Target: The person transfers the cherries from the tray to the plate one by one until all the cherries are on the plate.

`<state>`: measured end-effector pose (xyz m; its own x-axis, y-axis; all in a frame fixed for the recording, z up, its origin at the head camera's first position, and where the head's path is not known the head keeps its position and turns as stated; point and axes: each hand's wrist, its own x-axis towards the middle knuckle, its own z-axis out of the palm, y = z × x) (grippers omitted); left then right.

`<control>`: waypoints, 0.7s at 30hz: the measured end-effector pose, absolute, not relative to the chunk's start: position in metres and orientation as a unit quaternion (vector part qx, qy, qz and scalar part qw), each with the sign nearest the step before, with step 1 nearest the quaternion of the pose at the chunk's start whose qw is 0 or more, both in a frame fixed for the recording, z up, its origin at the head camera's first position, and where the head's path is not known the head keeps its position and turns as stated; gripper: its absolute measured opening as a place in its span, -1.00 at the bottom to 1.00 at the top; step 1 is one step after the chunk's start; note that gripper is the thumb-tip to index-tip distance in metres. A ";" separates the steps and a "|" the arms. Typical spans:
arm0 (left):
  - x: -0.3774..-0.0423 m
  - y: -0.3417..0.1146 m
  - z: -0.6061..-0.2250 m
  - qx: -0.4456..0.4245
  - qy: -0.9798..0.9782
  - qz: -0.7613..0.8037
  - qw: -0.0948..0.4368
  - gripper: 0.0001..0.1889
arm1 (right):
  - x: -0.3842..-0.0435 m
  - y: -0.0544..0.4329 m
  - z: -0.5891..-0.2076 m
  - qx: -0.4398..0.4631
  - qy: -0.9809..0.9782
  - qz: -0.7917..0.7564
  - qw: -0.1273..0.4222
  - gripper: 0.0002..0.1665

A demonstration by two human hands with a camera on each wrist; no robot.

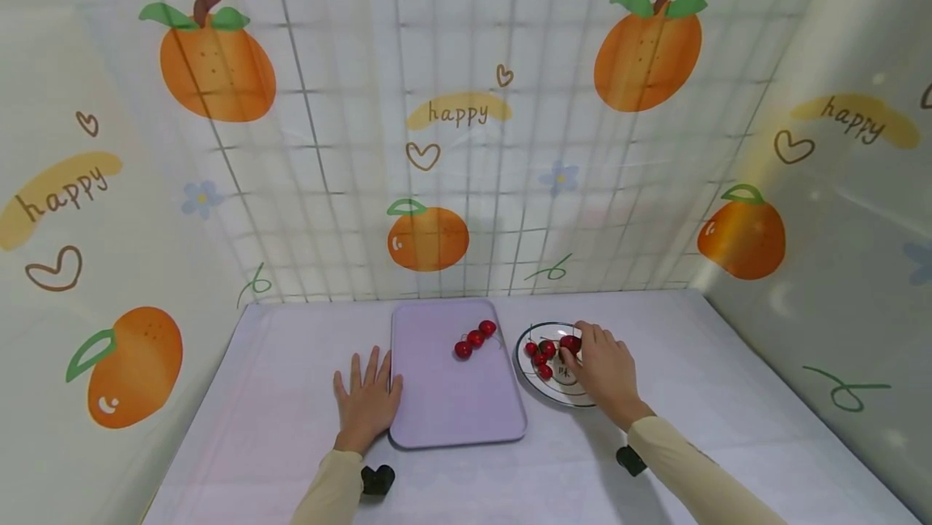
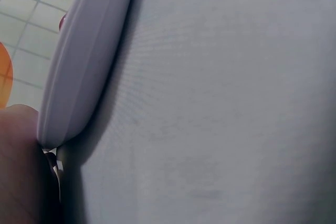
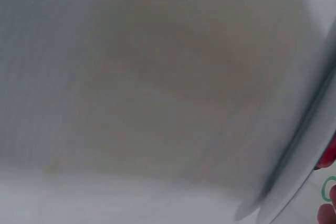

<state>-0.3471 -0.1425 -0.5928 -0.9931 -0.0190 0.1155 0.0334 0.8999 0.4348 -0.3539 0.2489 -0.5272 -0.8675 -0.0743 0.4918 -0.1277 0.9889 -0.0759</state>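
Exactly three cherries (image 1: 476,339) on one tray (image 1: 451,395)

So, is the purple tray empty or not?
Not empty: the tray holds three cherries, in a slanting row near its far right corner.

Only a narrow strip of table (image 1: 743,379) ran between tray (image 1: 444,404) and plate (image 1: 557,393), the tray's lower half gave passage, three cherries (image 1: 476,339) obstructed its upper right, left hand (image 1: 367,405) blocked its left edge, right hand (image 1: 604,365) the plate's right.

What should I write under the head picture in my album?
Right hand over a round white plate of red cherries, three more on a rectangular purple tray.
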 end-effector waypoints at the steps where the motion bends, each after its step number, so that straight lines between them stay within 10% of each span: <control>1: -0.348 -0.143 -0.594 -0.003 -0.973 -0.222 0.058 -0.35 | -0.354 0.250 -0.527 0.050 -0.965 0.055 0.252 -0.33; 21: -0.348 -0.145 -0.593 -0.003 -0.975 -0.220 0.045 -0.34 | -0.346 0.261 -0.533 0.002 -0.985 0.016 0.171 -0.48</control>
<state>-0.3482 -0.1446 -0.5930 -0.9959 -0.0145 0.0893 0.0252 0.9035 0.4279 -0.3460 0.2612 -0.5335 -0.9417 0.0013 0.3364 -0.0095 0.9995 -0.0305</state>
